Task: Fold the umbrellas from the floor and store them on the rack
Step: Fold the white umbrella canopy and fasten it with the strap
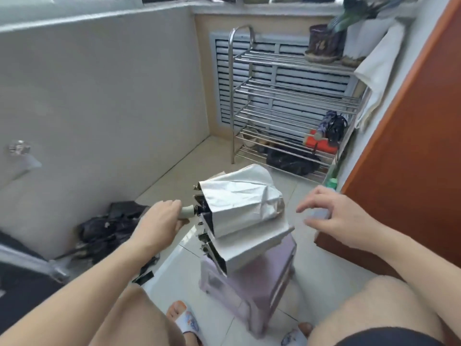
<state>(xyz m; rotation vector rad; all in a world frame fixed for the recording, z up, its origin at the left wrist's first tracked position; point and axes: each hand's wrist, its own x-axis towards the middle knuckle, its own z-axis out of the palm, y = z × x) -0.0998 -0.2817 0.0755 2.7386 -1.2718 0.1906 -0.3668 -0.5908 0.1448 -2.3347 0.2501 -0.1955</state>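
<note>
My left hand (159,218) grips the handle of the silver umbrella (239,208), mid-pic, w/ the rack (287,96) at 1 o'clock. Right hand (334,216) is loose & holds nothing. I'd smooth each flap flat, then wrap tight.

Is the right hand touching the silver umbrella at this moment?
Apart. The head view shows the right hand open beside the silver umbrella, with floor tile visible between its fingertips and the canopy. Only the left hand grips the handle.
</note>
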